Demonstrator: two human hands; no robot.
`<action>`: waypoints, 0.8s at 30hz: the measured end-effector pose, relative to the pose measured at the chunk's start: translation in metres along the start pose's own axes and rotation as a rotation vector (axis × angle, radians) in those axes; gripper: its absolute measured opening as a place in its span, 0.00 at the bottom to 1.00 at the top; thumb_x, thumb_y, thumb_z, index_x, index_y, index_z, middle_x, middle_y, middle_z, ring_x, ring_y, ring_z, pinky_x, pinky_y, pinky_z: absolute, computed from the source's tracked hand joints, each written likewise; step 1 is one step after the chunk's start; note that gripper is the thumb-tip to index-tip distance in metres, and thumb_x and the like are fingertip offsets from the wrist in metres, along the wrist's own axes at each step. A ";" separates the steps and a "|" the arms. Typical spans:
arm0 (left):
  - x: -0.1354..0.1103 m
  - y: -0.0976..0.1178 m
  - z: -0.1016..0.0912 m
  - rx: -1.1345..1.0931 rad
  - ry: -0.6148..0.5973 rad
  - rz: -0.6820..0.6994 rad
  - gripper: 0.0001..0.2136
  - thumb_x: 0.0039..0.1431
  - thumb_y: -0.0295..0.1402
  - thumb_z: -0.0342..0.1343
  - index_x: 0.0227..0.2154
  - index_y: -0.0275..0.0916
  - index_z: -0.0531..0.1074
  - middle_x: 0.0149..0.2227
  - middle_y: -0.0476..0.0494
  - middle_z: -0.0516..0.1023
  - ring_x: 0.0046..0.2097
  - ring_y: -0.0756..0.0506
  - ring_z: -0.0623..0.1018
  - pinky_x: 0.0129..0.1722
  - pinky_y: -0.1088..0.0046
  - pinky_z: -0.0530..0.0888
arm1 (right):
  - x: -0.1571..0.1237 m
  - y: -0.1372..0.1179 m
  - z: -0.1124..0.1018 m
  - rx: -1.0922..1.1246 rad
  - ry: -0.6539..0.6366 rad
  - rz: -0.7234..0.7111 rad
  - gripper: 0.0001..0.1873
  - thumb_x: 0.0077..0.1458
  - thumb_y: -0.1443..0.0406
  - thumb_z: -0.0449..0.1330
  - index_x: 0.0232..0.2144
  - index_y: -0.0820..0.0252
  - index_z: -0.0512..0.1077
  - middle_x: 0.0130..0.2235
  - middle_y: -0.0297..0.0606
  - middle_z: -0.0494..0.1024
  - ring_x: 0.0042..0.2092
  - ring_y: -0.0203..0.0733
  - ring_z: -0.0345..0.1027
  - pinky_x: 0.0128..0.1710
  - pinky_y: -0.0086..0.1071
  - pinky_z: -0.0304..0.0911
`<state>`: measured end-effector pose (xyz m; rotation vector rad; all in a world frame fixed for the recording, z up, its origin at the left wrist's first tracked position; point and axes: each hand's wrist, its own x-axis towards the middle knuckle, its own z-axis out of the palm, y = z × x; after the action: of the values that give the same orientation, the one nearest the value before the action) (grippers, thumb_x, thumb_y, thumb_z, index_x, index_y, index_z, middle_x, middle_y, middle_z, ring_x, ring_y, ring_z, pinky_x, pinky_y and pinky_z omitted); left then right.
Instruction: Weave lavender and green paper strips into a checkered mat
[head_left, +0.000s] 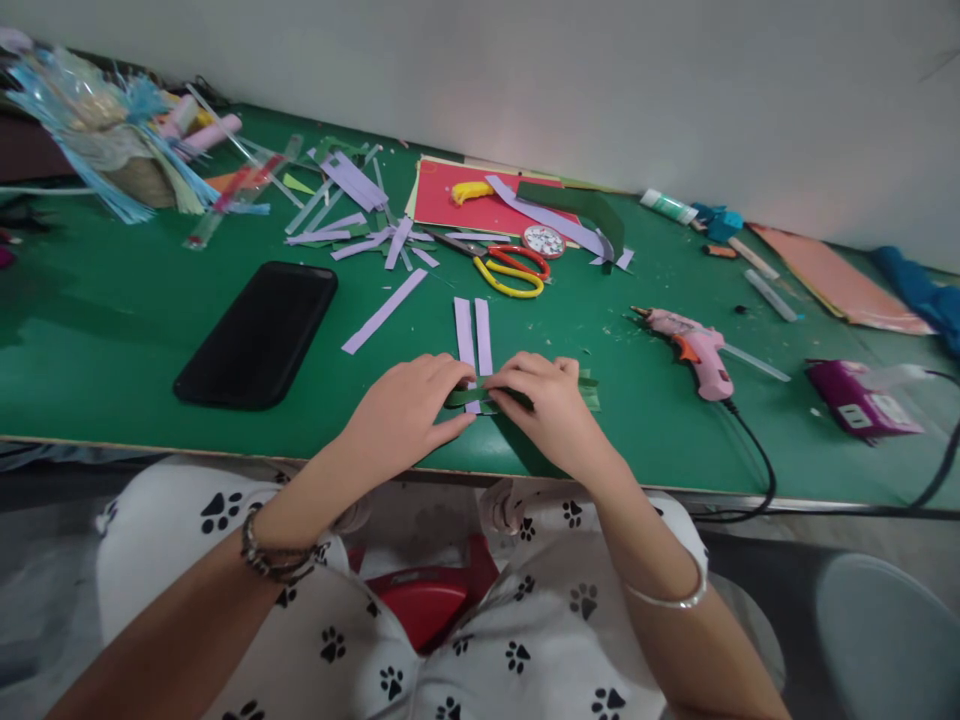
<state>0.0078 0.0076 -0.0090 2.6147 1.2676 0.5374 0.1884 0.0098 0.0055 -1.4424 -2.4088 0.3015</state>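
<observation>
Two lilac paper strips [465,335] lie upright side by side on the green table, their near ends at my fingers. A dark green paper strip [466,398] crosses them there. My left hand [409,408] has its thumb and forefinger closed about the left part of the green strip, at the lilac one. From the other side, my right hand [551,405] pinches the strip close to the crossing, its fingertips near those of my left hand. Green pieces [589,390] show beyond the right hand. Whether the strips are woven or just laid across is hidden by the fingers.
A black phone [257,335] lies at left, near a loose lilac strip [385,310]. Scissors [510,272], paper scraps [356,185] and red paper [457,195] lie farther back. On the right are a pink glue gun [697,350] with its cord and a purple box [859,400].
</observation>
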 end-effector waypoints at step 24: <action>0.003 0.002 0.004 -0.069 0.070 -0.004 0.11 0.60 0.29 0.45 0.27 0.33 0.70 0.33 0.43 0.73 0.36 0.45 0.72 0.35 0.68 0.69 | -0.001 0.005 -0.006 -0.070 0.025 0.081 0.08 0.54 0.68 0.57 0.28 0.51 0.75 0.32 0.28 0.77 0.38 0.37 0.67 0.41 0.37 0.39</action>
<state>0.0122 0.0087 -0.0110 2.5571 1.2509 0.6654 0.1949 0.0118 0.0091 -1.5673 -2.3667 0.2188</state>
